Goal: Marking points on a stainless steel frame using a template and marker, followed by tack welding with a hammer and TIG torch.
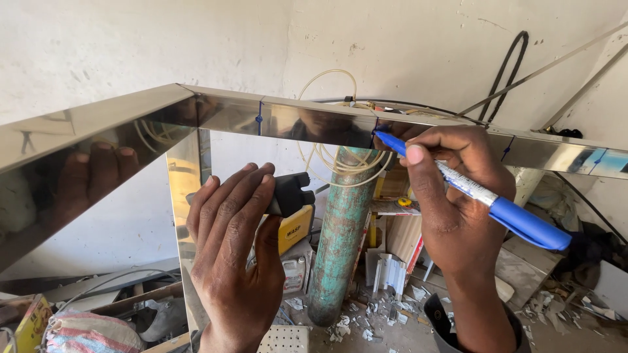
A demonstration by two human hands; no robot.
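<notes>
Right hand (451,196) pinches blue marker (484,199), tip on far steel frame (314,121) | left hand (235,248), fingers together, grips black tool (291,193) on upright | risk: tip skids on polished steel, mark strays.

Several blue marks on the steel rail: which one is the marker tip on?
The blue mark right of centre, under the blue marker in the right hand; the mark left of it stands untouched.

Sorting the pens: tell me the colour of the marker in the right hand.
Blue marker, with a pale printed barrel; head view shows it.
</notes>
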